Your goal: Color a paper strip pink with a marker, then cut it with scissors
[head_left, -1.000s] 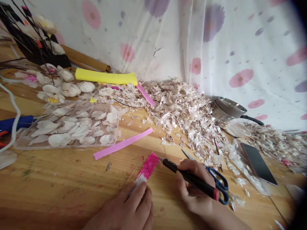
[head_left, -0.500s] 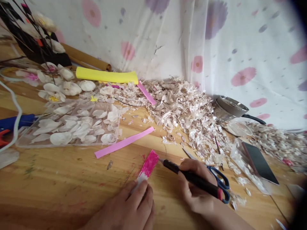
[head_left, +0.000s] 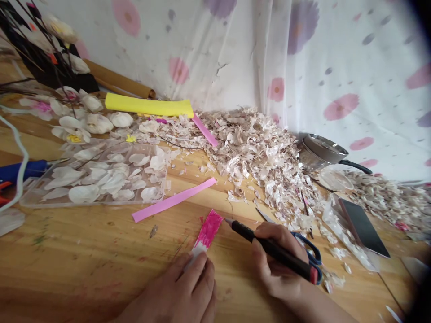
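While the left hand [head_left: 182, 291], fingers pressed together, pins the strip [head_left: 208, 231] at lower centre, the right hand [head_left: 274, 264] grips a marker [head_left: 269, 249] whose tip could stain the table [head_left: 84, 251] if the strip slips.

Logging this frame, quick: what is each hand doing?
Left hand: open, pressing down the white end of the pink-coloured strip.
Right hand: closed around the black marker, tip beside the strip.

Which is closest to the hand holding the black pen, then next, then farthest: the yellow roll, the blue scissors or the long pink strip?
From the right hand, in the head view:
1. Blue scissors, right beside it, on its far side.
2. Long pink strip, farther ahead, to the left.
3. Yellow roll, far back on the left.
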The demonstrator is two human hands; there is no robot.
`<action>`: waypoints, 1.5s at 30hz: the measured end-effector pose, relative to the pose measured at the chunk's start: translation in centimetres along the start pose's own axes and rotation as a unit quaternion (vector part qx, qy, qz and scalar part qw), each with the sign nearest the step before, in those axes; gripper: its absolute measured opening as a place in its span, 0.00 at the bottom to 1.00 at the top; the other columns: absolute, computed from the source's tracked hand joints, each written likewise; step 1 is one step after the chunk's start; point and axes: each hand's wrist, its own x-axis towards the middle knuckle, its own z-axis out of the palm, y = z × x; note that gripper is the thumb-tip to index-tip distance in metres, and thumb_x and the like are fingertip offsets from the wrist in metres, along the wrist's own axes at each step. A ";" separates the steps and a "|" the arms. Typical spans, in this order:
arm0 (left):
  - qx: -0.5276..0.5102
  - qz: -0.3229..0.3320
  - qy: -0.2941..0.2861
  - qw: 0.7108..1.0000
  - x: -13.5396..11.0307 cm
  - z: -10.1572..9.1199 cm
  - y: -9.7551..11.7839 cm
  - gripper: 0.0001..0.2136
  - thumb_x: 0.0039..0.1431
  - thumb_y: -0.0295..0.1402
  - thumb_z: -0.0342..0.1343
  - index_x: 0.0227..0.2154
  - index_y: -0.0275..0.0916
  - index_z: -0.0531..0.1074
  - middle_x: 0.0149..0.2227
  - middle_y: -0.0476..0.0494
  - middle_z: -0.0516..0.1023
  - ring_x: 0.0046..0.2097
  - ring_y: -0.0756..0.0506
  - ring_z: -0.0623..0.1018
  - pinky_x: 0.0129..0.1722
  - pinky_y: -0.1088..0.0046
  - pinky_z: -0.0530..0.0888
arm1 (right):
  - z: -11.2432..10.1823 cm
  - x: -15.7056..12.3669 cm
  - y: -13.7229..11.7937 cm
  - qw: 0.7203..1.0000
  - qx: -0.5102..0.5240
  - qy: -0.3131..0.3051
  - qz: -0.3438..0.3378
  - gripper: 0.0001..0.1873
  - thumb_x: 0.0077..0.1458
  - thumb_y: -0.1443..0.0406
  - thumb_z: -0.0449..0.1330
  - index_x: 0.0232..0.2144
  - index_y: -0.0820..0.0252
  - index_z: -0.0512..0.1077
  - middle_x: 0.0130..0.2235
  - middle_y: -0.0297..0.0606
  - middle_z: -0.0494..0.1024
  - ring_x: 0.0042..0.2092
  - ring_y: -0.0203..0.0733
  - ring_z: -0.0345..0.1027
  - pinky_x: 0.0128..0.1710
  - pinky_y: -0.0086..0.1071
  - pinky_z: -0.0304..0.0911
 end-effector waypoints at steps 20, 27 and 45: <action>-0.008 0.008 -0.008 1.000 -0.4 0.1 0.1 0.10 0.64 0.33 0.48 0.38 0.37 0.74 0.41 0.42 0.79 0.47 0.40 0.73 0.51 0.58 0.61 | 0.0 -0.3 -0.3 0.995 0.050 -0.050 -0.072 0.06 0.52 0.69 0.57 0.34 0.54 0.66 0.23 0.33 0.75 0.22 0.39 0.72 0.22 0.30 0.70; 0.000 -0.010 -0.006 1.000 0.1 0.0 0.0 0.14 0.67 0.36 0.46 0.39 0.36 0.75 0.40 0.42 0.81 0.50 0.41 0.74 0.58 0.58 0.56 | 0.4 -0.1 -0.3 0.994 0.055 -0.091 -0.017 0.04 0.52 0.68 0.57 0.33 0.56 0.67 0.23 0.33 0.76 0.21 0.37 0.71 0.20 0.27 0.67; 0.008 -0.029 -0.018 0.999 -0.4 -0.2 0.6 0.12 0.64 0.32 0.47 0.35 0.37 0.75 0.38 0.42 0.83 0.44 0.42 0.79 0.45 0.63 0.69 | 0.5 0.2 -0.9 0.998 0.033 -0.055 -0.024 0.08 0.48 0.71 0.56 0.32 0.55 0.66 0.23 0.32 0.74 0.21 0.36 0.71 0.22 0.26 0.68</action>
